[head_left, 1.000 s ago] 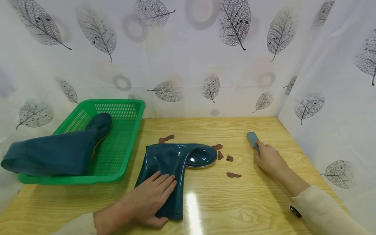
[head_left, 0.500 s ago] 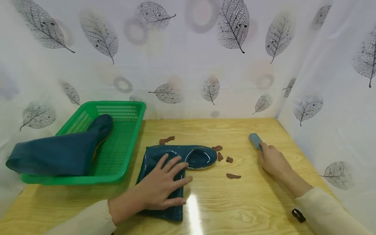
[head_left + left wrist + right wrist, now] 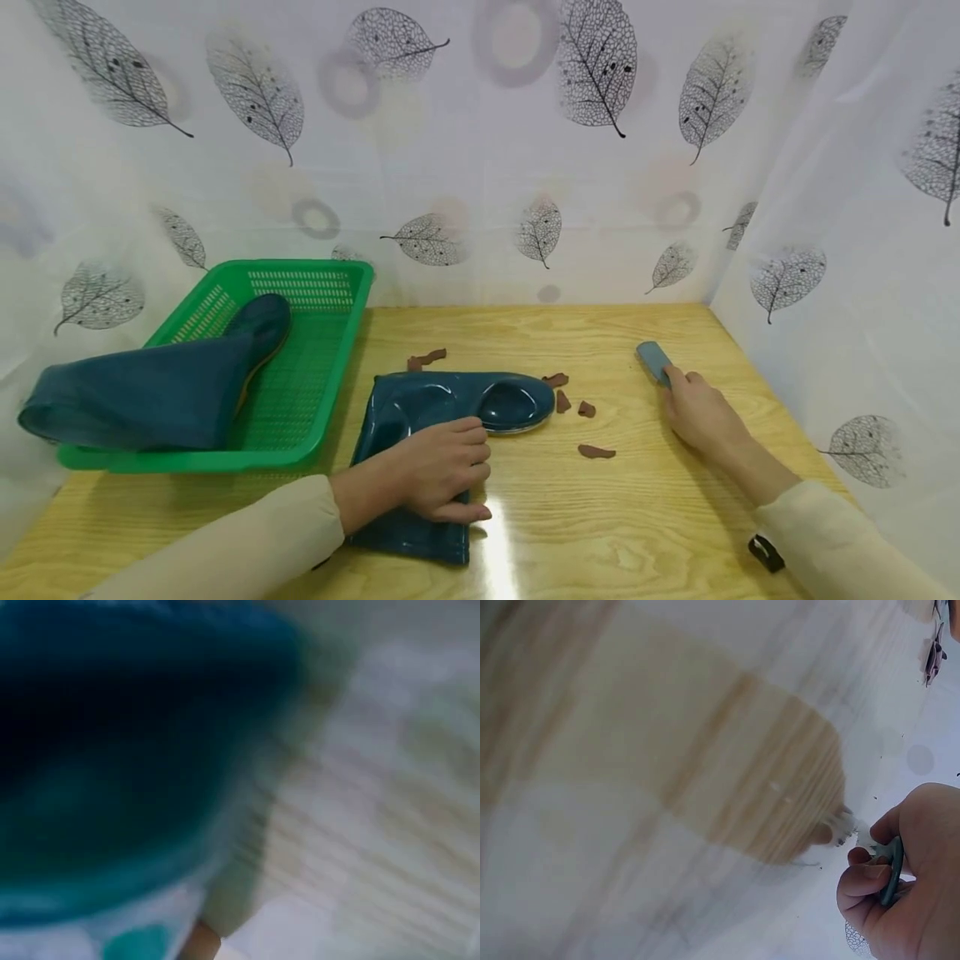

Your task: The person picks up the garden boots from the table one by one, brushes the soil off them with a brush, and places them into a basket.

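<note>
A glossy dark teal rain boot (image 3: 427, 392) lies on its side on the table, toe pointing right and shaft toward me. My left hand (image 3: 442, 467) lies across the shaft, its fingers bent over the right edge and the thumb stretched out below; the fingertips are hidden. The left wrist view is blurred, with the boot's dark opening (image 3: 112, 787) close up. Over the table at right, my right hand (image 3: 705, 425) grips the handle of a small blue-grey brush (image 3: 652, 360). Pale bristles (image 3: 844, 825) show in the right wrist view.
A green plastic basket (image 3: 292, 458) stands at left, with a second teal boot (image 3: 150, 392) lying in it, shaft over the rim. Several brown scraps (image 3: 596, 452) lie around the first boot's toe and behind it. A leaf-printed white curtain (image 3: 480, 167) closes off the back.
My left hand lifted from lying flat on the boot's shaft, spread its fingers, and moved right to bend them over the shaft's edge. The right hand with the brush has hardly moved.
</note>
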The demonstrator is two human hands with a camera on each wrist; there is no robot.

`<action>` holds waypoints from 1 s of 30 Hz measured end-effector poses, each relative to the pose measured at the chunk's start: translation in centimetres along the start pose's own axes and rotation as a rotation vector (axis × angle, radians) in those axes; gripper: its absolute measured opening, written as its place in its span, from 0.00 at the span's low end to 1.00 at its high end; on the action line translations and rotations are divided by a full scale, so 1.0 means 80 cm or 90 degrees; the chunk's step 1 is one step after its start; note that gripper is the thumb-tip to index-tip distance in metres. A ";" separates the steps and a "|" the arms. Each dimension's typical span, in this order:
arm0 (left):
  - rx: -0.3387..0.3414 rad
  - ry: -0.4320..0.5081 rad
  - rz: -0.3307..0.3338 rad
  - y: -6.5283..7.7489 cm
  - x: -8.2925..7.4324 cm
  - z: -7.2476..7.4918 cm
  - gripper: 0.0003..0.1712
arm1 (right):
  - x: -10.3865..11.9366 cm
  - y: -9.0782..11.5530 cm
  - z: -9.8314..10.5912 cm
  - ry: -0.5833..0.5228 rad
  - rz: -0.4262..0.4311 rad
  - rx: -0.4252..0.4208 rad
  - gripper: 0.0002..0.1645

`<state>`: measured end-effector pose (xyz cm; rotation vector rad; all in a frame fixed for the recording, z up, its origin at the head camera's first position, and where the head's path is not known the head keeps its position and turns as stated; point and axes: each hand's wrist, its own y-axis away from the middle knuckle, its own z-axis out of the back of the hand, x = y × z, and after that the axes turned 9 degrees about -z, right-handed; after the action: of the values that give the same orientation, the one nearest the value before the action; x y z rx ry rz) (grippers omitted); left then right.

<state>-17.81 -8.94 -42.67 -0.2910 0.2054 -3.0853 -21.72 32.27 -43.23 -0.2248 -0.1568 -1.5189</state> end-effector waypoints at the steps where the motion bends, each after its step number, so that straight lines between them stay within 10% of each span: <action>1: -0.014 0.002 -0.004 -0.001 0.001 0.000 0.26 | 0.000 0.000 0.000 0.000 -0.001 0.001 0.28; 9: -0.195 -0.048 -0.044 -0.008 0.009 0.017 0.30 | 0.000 -0.001 -0.002 0.025 0.014 -0.019 0.27; 14: -0.228 -0.083 -0.041 -0.009 0.012 0.034 0.30 | 0.000 0.000 -0.001 0.030 0.017 -0.017 0.27; 30: -0.373 -0.060 0.129 -0.003 0.032 0.143 0.32 | 0.003 0.000 -0.002 0.069 0.024 -0.048 0.27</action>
<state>-18.14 -10.30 -31.03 -0.3980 1.0623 -2.7314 -21.68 32.03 -43.32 -0.2034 -0.0093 -1.4963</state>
